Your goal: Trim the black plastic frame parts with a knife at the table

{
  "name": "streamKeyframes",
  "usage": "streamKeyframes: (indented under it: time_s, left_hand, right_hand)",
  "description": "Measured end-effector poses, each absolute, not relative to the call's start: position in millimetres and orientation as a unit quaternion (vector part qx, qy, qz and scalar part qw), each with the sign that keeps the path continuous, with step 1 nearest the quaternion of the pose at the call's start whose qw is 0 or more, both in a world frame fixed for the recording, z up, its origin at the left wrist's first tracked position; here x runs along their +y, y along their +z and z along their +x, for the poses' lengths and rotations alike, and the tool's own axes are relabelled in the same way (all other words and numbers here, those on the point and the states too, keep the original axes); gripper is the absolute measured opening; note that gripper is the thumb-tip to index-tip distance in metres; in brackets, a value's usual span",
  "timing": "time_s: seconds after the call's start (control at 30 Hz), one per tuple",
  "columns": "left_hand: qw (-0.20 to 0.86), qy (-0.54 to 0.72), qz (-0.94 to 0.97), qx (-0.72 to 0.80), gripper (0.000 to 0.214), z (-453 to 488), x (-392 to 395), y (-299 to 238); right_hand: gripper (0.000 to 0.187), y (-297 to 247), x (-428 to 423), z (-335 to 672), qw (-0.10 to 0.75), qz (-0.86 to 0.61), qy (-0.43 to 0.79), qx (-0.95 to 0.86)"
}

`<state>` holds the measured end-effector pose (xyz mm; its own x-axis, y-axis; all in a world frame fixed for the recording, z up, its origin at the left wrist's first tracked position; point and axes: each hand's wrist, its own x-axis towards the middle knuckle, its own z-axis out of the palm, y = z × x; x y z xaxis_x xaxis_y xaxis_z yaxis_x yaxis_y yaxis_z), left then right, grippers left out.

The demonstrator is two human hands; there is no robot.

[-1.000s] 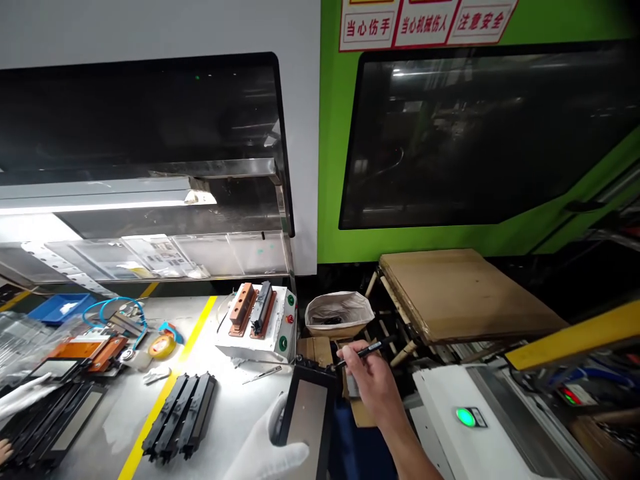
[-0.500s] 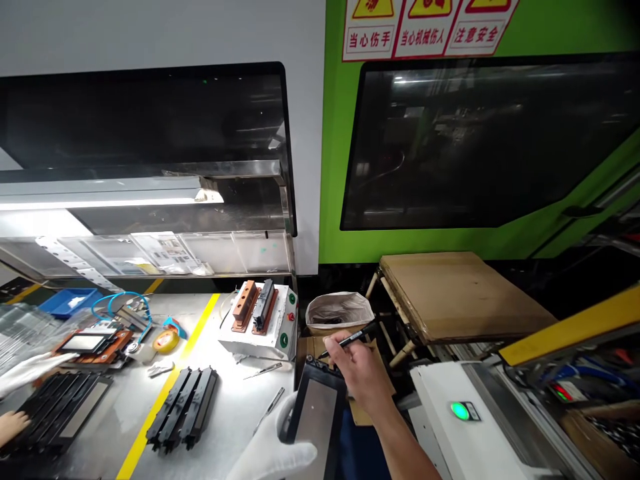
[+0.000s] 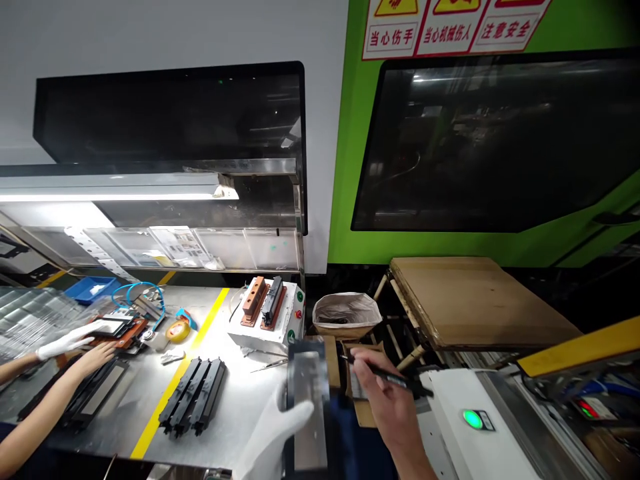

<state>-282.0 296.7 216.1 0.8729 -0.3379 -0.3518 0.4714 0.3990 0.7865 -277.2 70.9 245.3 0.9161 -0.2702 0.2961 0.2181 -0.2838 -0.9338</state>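
Observation:
My gloved left hand grips a long black plastic part with a grey panel by its side, thumb across the face. The part stands on end toward me and is blurred at its top. In my bare right hand is a black marker pen, pinched between thumb and fingers. Its tip points left at the part, with a gap between them. Left of my gloved hand, several similar narrow black parts lie side by side on the metal table.
A white fixture box with buttons stands at the table's back edge. Beyond lie a lined bin and a cardboard-topped stand. A white machine is at right. A co-worker's gloved hand and bare hand work at left.
The view has swung left. My right hand has drawn the marker pen away from the part's top end, rightward. The part has turned more upright. The co-worker's bare hand has reached forward.

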Motion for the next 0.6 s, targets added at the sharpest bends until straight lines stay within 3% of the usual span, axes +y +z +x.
streamKeyframes:
  time_s: [0.03, 0.1, 0.2, 0.4, 0.6]
  left_hand:
    - [0.852, -0.238, 0.454, 0.102, 0.075, -279.2, 293.4, 220.1]
    - [0.883, -0.206, 0.391, 0.159, 0.080, -271.1, 288.8, 230.2]
    - [0.894, -0.145, 0.386, 0.176, 0.077, -257.7, 286.6, 245.9]
    - [0.884, -0.120, 0.415, 0.177, 0.092, -247.9, 284.8, 265.5]
    - [0.885, -0.131, 0.410, 0.177, 0.093, -247.1, 284.7, 263.4]
  right_hand:
    - [0.010, 243.5, 72.2, -289.8, 0.564, -0.793, -0.230, -0.026]
    - [0.010, 239.8, 79.3, -314.3, 0.512, -0.812, -0.266, -0.088]
    - [0.010, 235.8, 98.6, -340.9, 0.566, -0.770, -0.290, -0.049]
    - [0.011, 235.1, 112.5, -343.7, 0.565, -0.777, -0.279, 0.004]
    - [0.009, 225.8, 88.0, -339.2, 0.422, -0.857, -0.273, -0.114]
